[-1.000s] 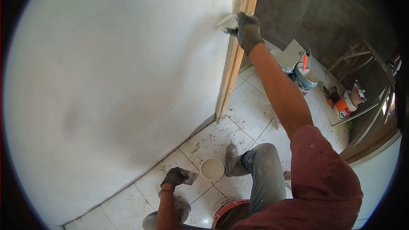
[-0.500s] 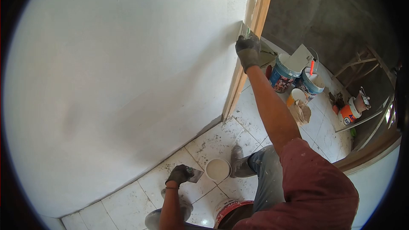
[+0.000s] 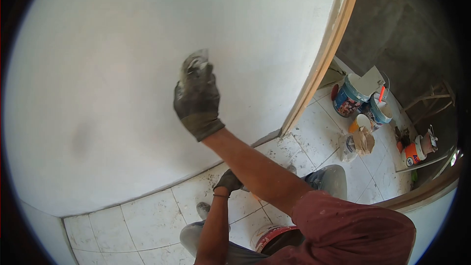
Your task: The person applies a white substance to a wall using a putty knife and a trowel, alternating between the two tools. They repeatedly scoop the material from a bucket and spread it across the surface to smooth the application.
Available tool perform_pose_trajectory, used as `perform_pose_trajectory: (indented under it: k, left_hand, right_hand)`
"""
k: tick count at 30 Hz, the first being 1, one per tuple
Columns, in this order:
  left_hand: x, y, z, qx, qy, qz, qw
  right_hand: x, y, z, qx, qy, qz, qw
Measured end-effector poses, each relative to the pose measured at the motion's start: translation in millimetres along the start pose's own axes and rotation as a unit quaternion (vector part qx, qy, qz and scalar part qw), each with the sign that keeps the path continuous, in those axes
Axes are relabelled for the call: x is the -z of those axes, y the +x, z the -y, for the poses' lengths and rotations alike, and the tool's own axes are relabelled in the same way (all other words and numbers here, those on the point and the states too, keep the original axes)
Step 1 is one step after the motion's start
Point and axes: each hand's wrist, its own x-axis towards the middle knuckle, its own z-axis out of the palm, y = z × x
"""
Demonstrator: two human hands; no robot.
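Observation:
My right hand (image 3: 197,100), in a dark work glove, is raised in front of the white wall (image 3: 117,68). Its fingers are closed around a putty knife (image 3: 200,58), whose thin blade points upward, smeared by motion. Lower down, my gloved left hand (image 3: 228,181) is near the floor, closed on a second putty knife. My right forearm hides most of that blade. The round tub of pale paste on the floor is also covered by my arm.
A wooden door frame (image 3: 321,59) edges the wall. Beyond it stand paint buckets (image 3: 349,97), a yellow-and-white cup (image 3: 360,122), a paper bag (image 3: 364,141) and an orange-labelled can (image 3: 413,154). A red-rimmed bucket (image 3: 270,236) is by my legs on the tiled floor (image 3: 147,225).
My right hand has moved left along the wall, away from the door frame, with its putty knife. The view has shifted left, and my right arm now covers the tub.

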Motion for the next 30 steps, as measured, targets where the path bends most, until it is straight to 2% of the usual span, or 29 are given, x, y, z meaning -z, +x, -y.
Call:
perform_pose_trajectory:
  k: [3,4,8,10,11,13,14,15,16,17,18,20,21,22,23,26,27,28,30]
  left_hand:
    - [-2,-8,17,-0.043,-0.108,-0.125,0.985]
    - [-1,-11,16,-0.05,-0.123,-0.146,0.98]
    - [8,-13,13,-0.071,-0.143,-0.187,0.969]
    - [13,-12,5,-0.09,-0.118,-0.191,0.97]
    - [19,-10,-2,-0.105,-0.094,-0.192,0.971]
    - [26,-7,-15,-0.129,0.002,-0.179,0.975]
    - [28,-6,-22,-0.131,0.057,-0.157,0.977]
    - [32,-1,-27,-0.026,0.044,-0.036,0.998]
    - [37,-2,-37,-0.03,0.047,-0.035,0.998]
    - [44,-10,-48,0.001,0.047,-0.005,0.999]
    - [49,-13,-56,0.031,0.048,0.025,0.998]
    - [47,-15,-54,0.004,0.083,0.016,0.996]
    - [46,-16,-53,0.027,0.073,0.025,0.997]
    - [46,-18,-53,0.051,0.063,0.034,0.996]
    - [45,-18,-51,0.055,0.073,0.037,0.995]
    - [44,-21,-54,0.059,0.097,0.063,0.992]
    - [41,-20,-52,0.058,0.1,0.069,0.991]
    - [37,-17,-49,0.061,0.102,0.073,0.99]
    - [34,-13,-51,0.064,0.106,0.079,0.989]
  right_hand:
    - [-36,-29,49,0.067,-0.061,0.077,0.993]
    - [-46,-38,60,0.073,-0.065,0.108,0.989]
    - [-43,-60,71,0.141,-0.069,0.115,0.981]
    - [-22,-61,65,0.164,-0.02,0.172,0.971]
    - [-12,-63,59,0.165,-0.025,0.168,0.972]
    - [4,-63,51,0.358,-0.079,0.098,0.925]
    - [8,-57,50,0.356,-0.082,0.097,0.926]
    - [10,-46,47,0.428,-0.085,0.099,0.895]
    - [13,-33,43,0.496,-0.088,0.1,0.858]
    - [9,-21,34,0.493,-0.093,0.096,0.86]
    - [3,-8,25,0.582,-0.296,-0.008,0.757]
    - [11,15,8,0.624,-0.486,-0.11,0.602]
    - [20,23,-6,0.64,-0.331,-0.04,0.692]
    - [33,30,-20,0.632,-0.162,0.03,0.757]
    - [45,35,-38,0.636,-0.23,0.01,0.737]
    - [84,49,-106,0.612,-0.234,0.056,0.754]
    - [93,55,-137,0.62,-0.31,0.059,0.718]
    - [107,60,-161,0.602,-0.243,0.101,0.754]
    - [144,67,-201,0.568,-0.295,0.118,0.759]
